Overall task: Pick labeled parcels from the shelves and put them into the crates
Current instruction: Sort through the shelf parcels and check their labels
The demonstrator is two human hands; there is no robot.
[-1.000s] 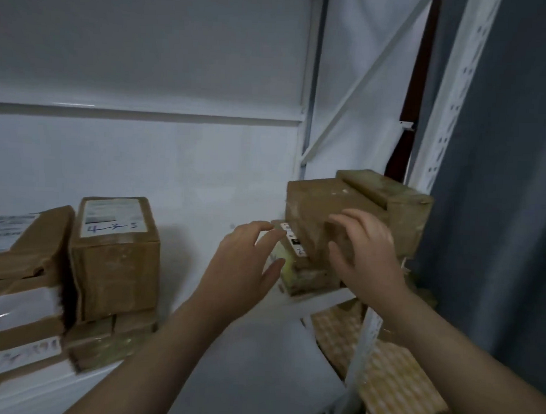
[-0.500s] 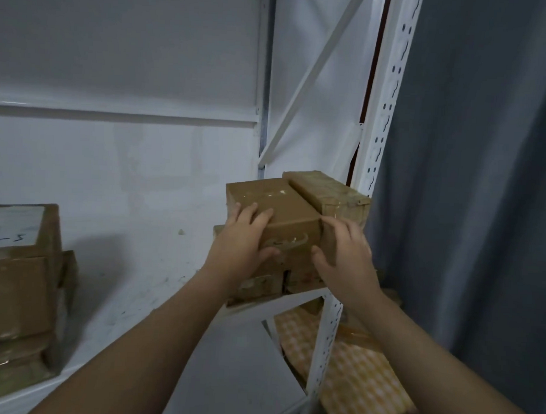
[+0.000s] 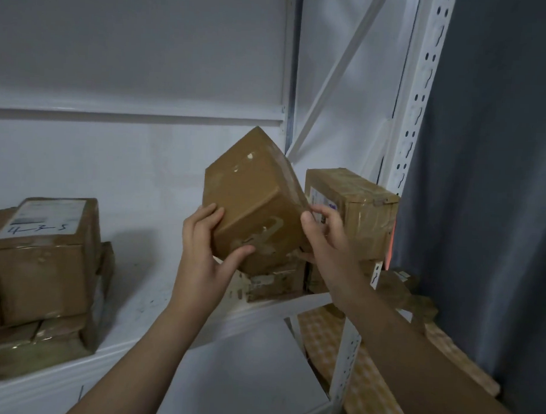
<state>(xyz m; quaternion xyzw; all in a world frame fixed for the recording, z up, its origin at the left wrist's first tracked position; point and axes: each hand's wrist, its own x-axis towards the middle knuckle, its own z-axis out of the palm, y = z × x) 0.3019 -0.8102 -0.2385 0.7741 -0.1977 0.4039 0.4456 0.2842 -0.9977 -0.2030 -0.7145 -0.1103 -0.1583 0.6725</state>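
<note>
Above the shelf (image 3: 144, 310) at its right end, I hold a tilted box (image 3: 253, 200) in both hands: my left hand (image 3: 202, 254) curls round its lower left corner, my right hand (image 3: 329, 246) grips its right edge. Flat parcels (image 3: 272, 281) lie just beneath it. A second box (image 3: 358, 216) stands just right, and a labelled box (image 3: 44, 260) sits well left.

Left of the post (image 3: 413, 134): plain box (image 3: 253, 200), brown, taped, scuffed, tipped corner-up over the flat parcels (image 3: 272, 282), gripped by the left hand (image 3: 202, 244) at its lower left edge and the right hand (image 3: 329, 243) at its right side. Just beside the post: labelled box (image 3: 358, 216), upright, label facing left. Well left of the post: marked box (image 3: 44, 260), white handwritten label on top, stacked on flat packs (image 3: 38, 344).
</note>
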